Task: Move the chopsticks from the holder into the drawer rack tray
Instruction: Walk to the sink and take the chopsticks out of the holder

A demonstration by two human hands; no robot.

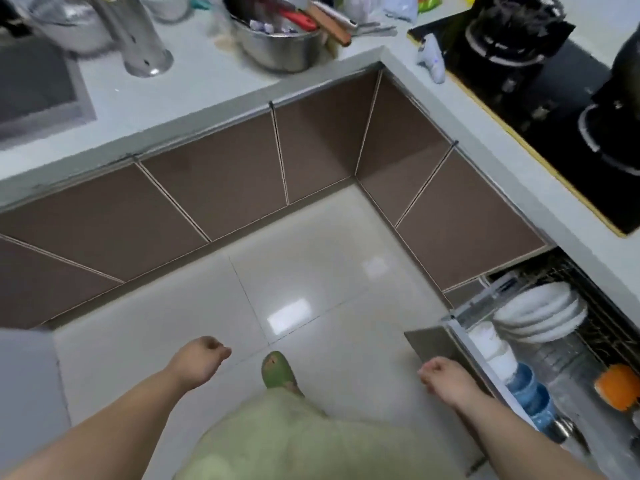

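A tall steel cylinder with holes (136, 39), which looks like the holder, stands on the counter at the back left; its top is cut off by the frame and I see no chopsticks in it. The drawer rack (462, 329) is pulled out at the lower right, with white plates (540, 313), blue bowls (530, 393) and an orange item (618, 389) inside. My left hand (201, 358) hangs over the floor, fingers curled, holding nothing. My right hand (441, 374) is also curled and empty, just beside the drawer's brown front panel (429, 341).
A steel bowl (277, 43) full of utensils sits on the back counter. The sink (38, 88) is at far left, a black gas hob (540, 98) with a pot at right. Brown cabinet doors line the corner; my green slipper (278, 370) is on the glossy tile floor.
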